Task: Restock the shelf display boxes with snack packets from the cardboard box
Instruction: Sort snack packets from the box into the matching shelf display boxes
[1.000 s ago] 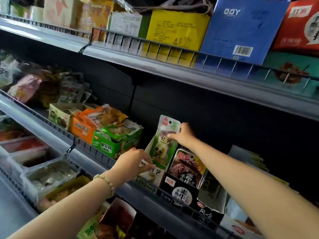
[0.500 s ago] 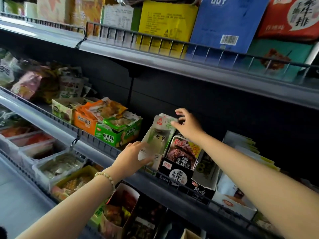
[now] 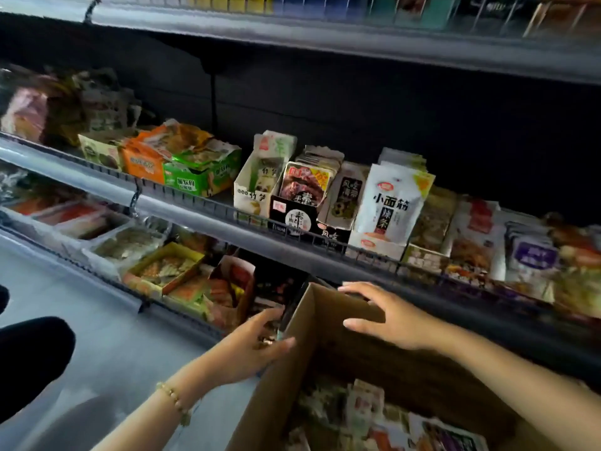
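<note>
fetching stock, it seems: left grip (image 3: 257, 346) pinches a corner wall of the open brown cardboard box (image 3: 312, 320) below the grey metal shelf (image 3: 201, 216); right grip (image 3: 390, 317) spread above it, empty; next, dip to the white snack packets (image 3: 364, 411) jumbled inside, long axes every way; tall white display box (image 3: 257, 190) stands upright, mouth outward.

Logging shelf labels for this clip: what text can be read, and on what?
"小面筋", "辣条": white packet on the middle shelf.
"素": dark packet in the black display box.
"风吃": front of the next display box.
Green box, orange box, packets in the cardboard box: too blurred.
</note>
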A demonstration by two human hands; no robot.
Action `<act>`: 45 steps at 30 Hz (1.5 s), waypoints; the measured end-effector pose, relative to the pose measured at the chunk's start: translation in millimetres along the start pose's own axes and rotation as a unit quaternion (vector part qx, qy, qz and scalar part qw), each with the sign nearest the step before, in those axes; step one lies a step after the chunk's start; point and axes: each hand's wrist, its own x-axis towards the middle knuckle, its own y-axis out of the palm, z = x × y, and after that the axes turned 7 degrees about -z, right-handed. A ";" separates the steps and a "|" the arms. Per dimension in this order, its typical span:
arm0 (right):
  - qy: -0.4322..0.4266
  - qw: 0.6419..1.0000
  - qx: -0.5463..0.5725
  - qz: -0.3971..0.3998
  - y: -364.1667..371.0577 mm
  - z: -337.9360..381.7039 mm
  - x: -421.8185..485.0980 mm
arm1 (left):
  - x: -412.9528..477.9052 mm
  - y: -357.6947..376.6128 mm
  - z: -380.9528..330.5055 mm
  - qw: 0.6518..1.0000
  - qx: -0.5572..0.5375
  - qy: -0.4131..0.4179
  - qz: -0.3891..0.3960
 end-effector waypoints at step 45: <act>0.152 0.899 0.390 -0.132 13.2 -97.7 -138.7 | 11.4 146.2 -114.6 0.981 0.041 0.007 0.188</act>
